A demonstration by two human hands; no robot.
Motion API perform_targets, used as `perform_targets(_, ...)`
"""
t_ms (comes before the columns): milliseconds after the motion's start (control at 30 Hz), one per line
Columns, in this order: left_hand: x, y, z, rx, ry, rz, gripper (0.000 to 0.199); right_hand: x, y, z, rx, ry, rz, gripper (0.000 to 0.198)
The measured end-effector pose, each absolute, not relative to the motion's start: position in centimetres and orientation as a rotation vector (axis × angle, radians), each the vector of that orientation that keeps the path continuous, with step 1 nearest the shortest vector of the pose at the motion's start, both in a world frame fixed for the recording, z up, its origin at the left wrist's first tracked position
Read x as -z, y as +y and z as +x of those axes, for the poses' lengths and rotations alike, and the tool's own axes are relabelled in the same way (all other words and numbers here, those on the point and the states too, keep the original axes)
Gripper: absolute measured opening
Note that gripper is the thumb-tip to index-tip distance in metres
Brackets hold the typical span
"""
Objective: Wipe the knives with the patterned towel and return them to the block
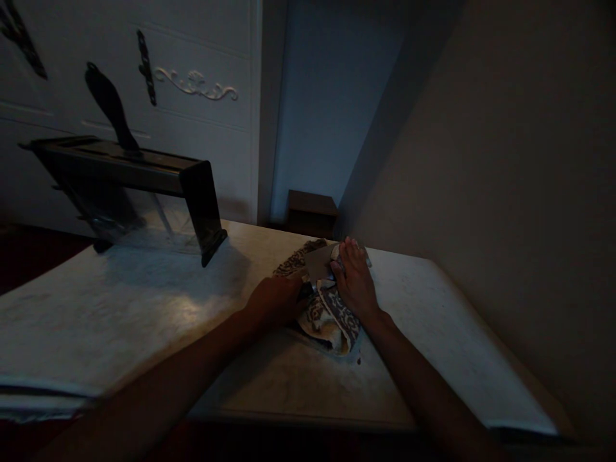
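In the head view, one patterned cloth (332, 321) lies bunched on the one pale surface (428, 314), and serves as the landmark here. On the cloth's upper part is one flat-bladed tool (319, 264), grey, with a dark handle. At the cloth's left edge, the left grip (282, 300) is closed around that handle and hides most of it. At the cloth's right edge, the right grip (355, 273) lies over the blade's far end and a fold of cloth, fingers side by side; how tightly it holds, I cannot tell. These two grips cover much of the tool.

Well to the left of the cloth stands one black-framed case (129, 170) with a clear panel and one upright handle; it stands clear of both grips. Beyond the cloth, past the surface, is one brown box (312, 205). Farther off, behind the case, are white doors (206, 147) with two dark ornate handles and one scroll ornament (196, 83). A grey wall (471, 179) rises right of the cloth, along the surface. One small dark speck (359, 361) sits just nearer than the cloth.
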State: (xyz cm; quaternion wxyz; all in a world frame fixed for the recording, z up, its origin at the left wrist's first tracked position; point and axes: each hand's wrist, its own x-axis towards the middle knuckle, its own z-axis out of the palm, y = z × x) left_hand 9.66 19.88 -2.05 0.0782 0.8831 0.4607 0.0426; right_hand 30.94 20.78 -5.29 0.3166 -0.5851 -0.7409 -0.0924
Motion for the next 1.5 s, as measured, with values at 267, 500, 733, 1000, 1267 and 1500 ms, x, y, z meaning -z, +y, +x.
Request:
perform_targets(267, 1.5, 19.4, 10.0, -0.088, 1.392, 2.644, 0.036, 4.7, 20.3, 28.5, 0.293, -2.155, -1.421, 0.055)
perform_targets(500, 1.5, 19.3, 10.0, -0.105, 1.400, 2.660, 0.034, 3.8, 19.6, 27.6, 0.326, -2.367, -1.308, 0.054)
perform_targets(733, 1.5, 19.3, 9.9, -0.098, 1.404, 2.650, 0.033, 3.6, 19.7, 28.0, 0.256, -2.408, -1.258, 0.056)
perform_targets(1000, 1.4, 19.4, 10.0, -0.079, 1.391, 2.639, 0.037, 3.6, 20.2, 28.6, 0.235, -2.309, -1.358, 0.058)
perform_targets(1267, 1.8, 19.5, 9.9, -0.084, 1.391, 2.672, 0.036, 3.9, 21.5, 30.5, 0.202, -2.119, -1.487, 0.062)
perform_targets(1500, 1.8, 19.6, 9.8, -0.059, 1.385, 2.668, 0.035, 4.8, 22.6, 33.7, 0.128, -1.918, -1.561, 0.064)
